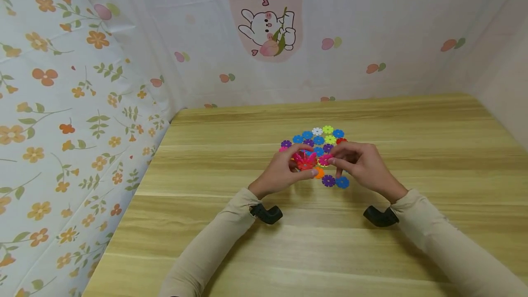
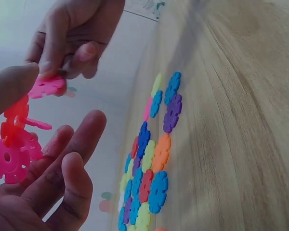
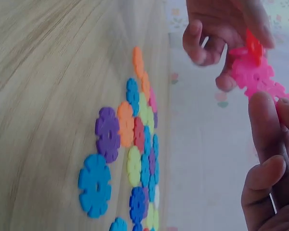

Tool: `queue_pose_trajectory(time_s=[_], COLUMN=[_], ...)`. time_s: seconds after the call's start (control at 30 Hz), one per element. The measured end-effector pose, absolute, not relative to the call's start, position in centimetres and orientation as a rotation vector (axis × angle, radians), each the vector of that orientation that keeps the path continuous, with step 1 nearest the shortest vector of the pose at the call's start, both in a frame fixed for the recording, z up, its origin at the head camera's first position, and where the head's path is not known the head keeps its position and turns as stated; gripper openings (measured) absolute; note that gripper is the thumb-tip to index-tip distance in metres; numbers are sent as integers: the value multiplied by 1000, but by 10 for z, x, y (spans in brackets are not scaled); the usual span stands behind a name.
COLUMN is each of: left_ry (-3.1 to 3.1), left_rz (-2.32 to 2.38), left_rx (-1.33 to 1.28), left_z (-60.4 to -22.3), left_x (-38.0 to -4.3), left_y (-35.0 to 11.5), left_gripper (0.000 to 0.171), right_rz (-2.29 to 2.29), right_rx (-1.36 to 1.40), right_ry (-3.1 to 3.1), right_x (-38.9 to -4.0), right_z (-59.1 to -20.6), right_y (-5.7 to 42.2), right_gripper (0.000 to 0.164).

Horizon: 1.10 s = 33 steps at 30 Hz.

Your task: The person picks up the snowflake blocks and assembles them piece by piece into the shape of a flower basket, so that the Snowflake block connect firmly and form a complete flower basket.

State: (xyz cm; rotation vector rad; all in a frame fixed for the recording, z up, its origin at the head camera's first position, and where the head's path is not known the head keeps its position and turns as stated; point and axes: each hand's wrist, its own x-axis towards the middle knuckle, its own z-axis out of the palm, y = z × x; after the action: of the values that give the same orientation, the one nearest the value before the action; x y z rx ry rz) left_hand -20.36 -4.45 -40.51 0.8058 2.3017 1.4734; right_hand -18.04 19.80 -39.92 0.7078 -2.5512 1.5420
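Observation:
My left hand holds a small cluster of joined snowflake discs, red with pink ones standing out from it, between thumb and fingers. In the left wrist view a pink disc of the cluster faces the camera, beside the red disc. My right hand pinches a single pink disc between thumb and fingertips, just right of the cluster. In the right wrist view this disc overlaps the cluster's pink part. Both hands are raised over the loose discs.
Loose flat snowflake discs lie on the wooden table beneath and beyond the hands. Nearest are a purple disc and a blue disc; a white disc lies at the back. A printed curtain hangs behind the table.

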Motion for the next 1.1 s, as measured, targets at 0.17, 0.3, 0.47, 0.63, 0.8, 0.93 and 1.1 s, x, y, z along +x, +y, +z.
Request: queue_pose_trajectory(time_s=[0.17, 0.3, 0.47, 0.63, 0.8, 0.93, 1.1], left_ry=[2321, 2284, 2235, 2218, 2162, 2155, 2152], left_rz=[1455, 1465, 1472, 1452, 1488, 1506, 1509], left_rx=[831, 860, 884, 877, 857, 869, 854], left_z=[-405, -406, -407, -406, -407, -409, -411], left_x=[-203, -205, -206, -205, -204, -203, -201], left_y=[-44, -44, -43, -42, -40, -39, -42], left_gripper=[57, 60, 61, 58, 57, 53, 52], right_rz=[1547, 1524, 1461, 1381, 1339, 1371, 1415], right_rx=[748, 753, 776, 800, 814, 804, 810], right_ry=[-2536, -2537, -2531, -2468, -2414, -2417, -2394], right_x=[-179, -178, -177, -176, -174, -173, -172], right_z=[-396, -395, -396, -395, -392, -391, -393], right_y=[190, 187, 183, 178, 175, 173, 169], right_gripper=[8, 9, 10, 10, 12, 12, 11])
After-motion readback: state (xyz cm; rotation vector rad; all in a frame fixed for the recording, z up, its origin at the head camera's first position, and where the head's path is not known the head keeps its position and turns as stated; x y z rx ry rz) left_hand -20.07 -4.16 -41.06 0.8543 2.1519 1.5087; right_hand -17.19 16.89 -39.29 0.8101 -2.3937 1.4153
